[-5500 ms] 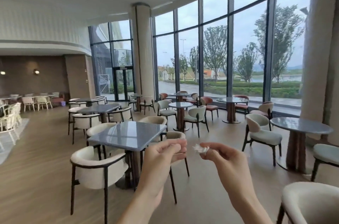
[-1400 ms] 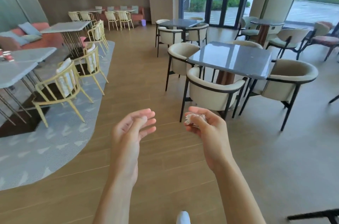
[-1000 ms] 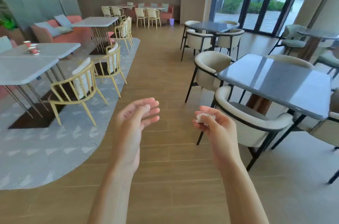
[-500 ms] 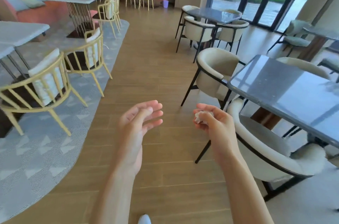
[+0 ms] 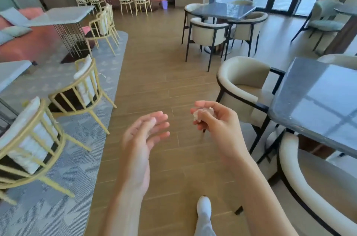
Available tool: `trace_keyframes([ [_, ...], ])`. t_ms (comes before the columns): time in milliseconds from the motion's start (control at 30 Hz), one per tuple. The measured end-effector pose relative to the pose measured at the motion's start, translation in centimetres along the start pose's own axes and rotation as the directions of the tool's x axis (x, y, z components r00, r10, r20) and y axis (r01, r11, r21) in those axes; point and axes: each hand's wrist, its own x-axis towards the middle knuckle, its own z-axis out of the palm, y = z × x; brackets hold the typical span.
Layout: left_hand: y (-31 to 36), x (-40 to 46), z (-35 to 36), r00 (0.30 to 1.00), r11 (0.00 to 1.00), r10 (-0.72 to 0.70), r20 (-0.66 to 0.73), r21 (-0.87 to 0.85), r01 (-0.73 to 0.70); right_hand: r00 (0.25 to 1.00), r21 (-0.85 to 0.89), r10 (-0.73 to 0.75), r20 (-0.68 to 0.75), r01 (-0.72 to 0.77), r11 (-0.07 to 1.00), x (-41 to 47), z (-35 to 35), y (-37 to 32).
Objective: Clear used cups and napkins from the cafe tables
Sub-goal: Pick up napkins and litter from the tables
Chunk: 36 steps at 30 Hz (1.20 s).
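From the head view, a crumpled white napkin (image 5: 197,115), somewhat blurred, is pinched in the curled fingers of the right hand (image 5: 216,125) over the wooden floor (image 5: 154,65), while the left hand (image 5: 142,139) is held empty with fingers relaxed at nine o'clock from it, a grey table (image 5: 316,96) at three o'clock.

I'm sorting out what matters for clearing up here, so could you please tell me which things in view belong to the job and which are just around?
Part of the job:
- crumpled napkin, pinched in the right hand
- left hand, open and holding nothing
- small purple bin, perhaps

Just around:
- grey table
- cream armchair
- yellow chair
- grey rug
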Motion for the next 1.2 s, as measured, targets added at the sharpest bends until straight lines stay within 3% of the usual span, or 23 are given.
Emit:
trace_keyframes([
  [300, -2.4, 25.8, 8.7, 1.000, 1.000, 0.006, -0.022, 0.030, -0.005, 1.000, 0.061, 0.029, -0.006, -0.029, 0.998, 27.2, 1.2, 2.3],
  [667, -3.7, 49.8, 13.5, 0.990, 0.999, 0.037, -0.134, 0.020, -0.034, 0.998, -0.064, 0.059, 0.017, -0.058, 0.996, 51.9, 5.2, 3.6],
  [933, -6.1, 72.3, 16.9, 0.997, 1.000, 0.007, -0.071, -0.024, -0.009, 0.999, -0.119, 0.046, -0.026, -0.049, 0.992, 72.7, 9.5, 5.4],
  [1200, -3.7, 92.8, 22.0, 0.993, 0.994, 0.102, -0.061, 0.042, -0.100, 0.995, 0.013, 0.031, -0.096, -0.030, 0.999, 92.1, 13.7, 3.2],
])
